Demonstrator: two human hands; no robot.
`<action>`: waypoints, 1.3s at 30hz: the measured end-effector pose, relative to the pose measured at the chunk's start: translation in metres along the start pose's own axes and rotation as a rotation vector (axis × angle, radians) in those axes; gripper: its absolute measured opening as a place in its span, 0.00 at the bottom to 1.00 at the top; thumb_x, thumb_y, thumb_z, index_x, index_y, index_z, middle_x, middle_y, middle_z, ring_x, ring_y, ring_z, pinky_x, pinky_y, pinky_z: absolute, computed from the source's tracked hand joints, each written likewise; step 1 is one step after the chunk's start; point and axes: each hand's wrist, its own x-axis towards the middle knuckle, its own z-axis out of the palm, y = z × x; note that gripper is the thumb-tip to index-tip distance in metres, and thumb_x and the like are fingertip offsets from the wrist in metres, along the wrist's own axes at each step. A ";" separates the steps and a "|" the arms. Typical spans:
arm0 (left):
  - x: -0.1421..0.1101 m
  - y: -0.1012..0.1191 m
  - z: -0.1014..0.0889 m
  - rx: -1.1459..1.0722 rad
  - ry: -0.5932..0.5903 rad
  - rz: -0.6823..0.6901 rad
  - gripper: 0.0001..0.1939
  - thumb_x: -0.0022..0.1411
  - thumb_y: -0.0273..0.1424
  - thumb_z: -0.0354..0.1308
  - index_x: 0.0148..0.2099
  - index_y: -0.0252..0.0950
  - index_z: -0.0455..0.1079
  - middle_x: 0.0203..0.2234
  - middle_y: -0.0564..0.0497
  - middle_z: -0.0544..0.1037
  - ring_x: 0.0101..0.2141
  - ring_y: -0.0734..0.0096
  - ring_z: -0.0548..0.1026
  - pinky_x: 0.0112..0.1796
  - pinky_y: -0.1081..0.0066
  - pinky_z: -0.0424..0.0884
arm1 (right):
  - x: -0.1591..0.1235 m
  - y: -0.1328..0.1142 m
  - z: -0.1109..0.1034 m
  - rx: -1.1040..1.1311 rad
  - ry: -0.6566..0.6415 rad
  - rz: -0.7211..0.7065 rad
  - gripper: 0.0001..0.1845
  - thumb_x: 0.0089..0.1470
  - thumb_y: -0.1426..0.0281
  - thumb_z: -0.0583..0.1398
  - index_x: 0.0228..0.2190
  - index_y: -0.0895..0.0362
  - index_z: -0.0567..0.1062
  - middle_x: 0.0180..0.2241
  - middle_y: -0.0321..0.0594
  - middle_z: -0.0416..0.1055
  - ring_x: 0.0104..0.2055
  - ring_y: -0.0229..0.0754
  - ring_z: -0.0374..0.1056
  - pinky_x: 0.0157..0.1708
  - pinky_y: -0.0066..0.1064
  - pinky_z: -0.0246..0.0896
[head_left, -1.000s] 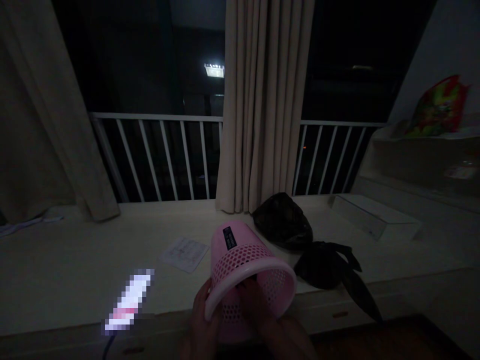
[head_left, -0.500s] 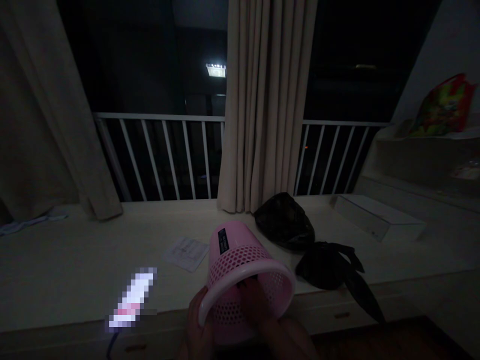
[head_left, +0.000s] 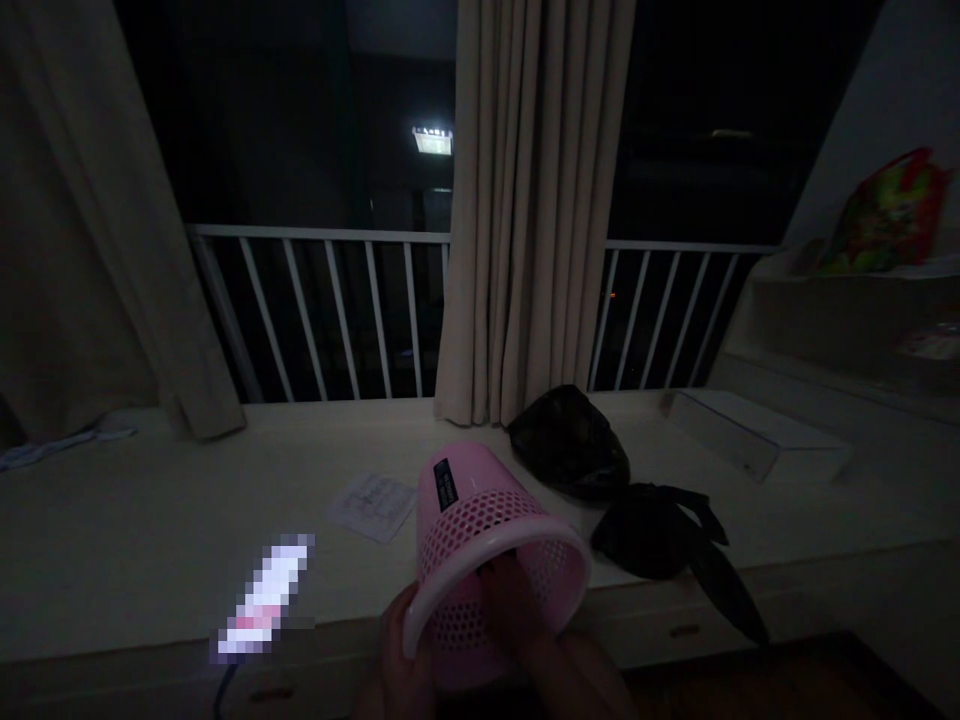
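Observation:
A pink plastic wastebasket (head_left: pixel 472 480) with rows of round holes lies tilted in front of me, its wide mouth turned toward me. My left hand (head_left: pixel 401 655) is closed around the rim at the lower left. Inside the basket is my right hand (head_left: pixel 510 600), reaching in through the mouth. Its fingers are lost in shadow, and something dark shows by them that I cannot make out. A black label is stuck on the basket's upper side.
On the white ledge (head_left: pixel 150 520), two black plastic bags (head_left: pixel 570 440) lie right of the basket. A paper sheet (head_left: pixel 375 507) is at its left, and a bright pixelated device with a cable (head_left: pixel 266 595) sits nearer. A white box (head_left: pixel 757 430) stands at the right. Curtains (head_left: pixel 536 200) and a railing are behind.
The basket has shifted very slightly, its rim moving a little right. Both hands stay in nearly the same places, the right one still inside.

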 end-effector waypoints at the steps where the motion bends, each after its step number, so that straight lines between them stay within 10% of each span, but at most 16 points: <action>1: -0.001 -0.001 0.000 -0.011 -0.002 -0.018 0.28 0.51 0.47 0.58 0.49 0.35 0.68 0.41 0.44 0.76 0.42 0.54 0.75 0.43 0.61 0.72 | -0.003 -0.002 -0.001 -0.015 0.021 0.008 0.39 0.50 0.38 0.45 0.52 0.47 0.71 0.40 0.46 0.72 0.37 0.45 0.71 0.27 0.31 0.61; 20: 0.003 0.004 -0.004 -0.008 -0.021 -0.104 0.31 0.51 0.51 0.56 0.50 0.34 0.67 0.42 0.41 0.76 0.43 0.53 0.75 0.42 0.61 0.72 | -0.015 -0.020 0.002 -0.053 0.095 -0.025 0.39 0.49 0.37 0.47 0.51 0.48 0.73 0.36 0.46 0.73 0.37 0.45 0.70 0.31 0.31 0.60; 26: 0.005 0.009 -0.002 -0.027 0.008 -0.208 0.35 0.47 0.54 0.57 0.49 0.33 0.67 0.40 0.42 0.77 0.41 0.53 0.76 0.39 0.61 0.73 | -0.055 -0.048 -0.007 -0.068 -0.005 -0.106 0.36 0.53 0.41 0.47 0.52 0.48 0.71 0.36 0.45 0.72 0.37 0.42 0.69 0.35 0.29 0.62; 34: 0.007 0.016 -0.004 0.059 0.005 -0.200 0.30 0.46 0.50 0.57 0.46 0.34 0.69 0.38 0.43 0.77 0.40 0.52 0.76 0.40 0.60 0.72 | -0.018 -0.017 -0.003 0.009 -0.022 -0.058 0.35 0.54 0.43 0.48 0.54 0.49 0.69 0.39 0.47 0.72 0.37 0.44 0.69 0.35 0.31 0.62; 39: 0.007 0.014 -0.004 0.062 -0.032 -0.180 0.29 0.43 0.48 0.58 0.44 0.33 0.69 0.36 0.43 0.78 0.38 0.53 0.76 0.39 0.60 0.73 | -0.046 -0.042 -0.001 0.043 -0.103 -0.109 0.36 0.55 0.42 0.45 0.54 0.49 0.70 0.38 0.46 0.72 0.38 0.44 0.69 0.34 0.31 0.62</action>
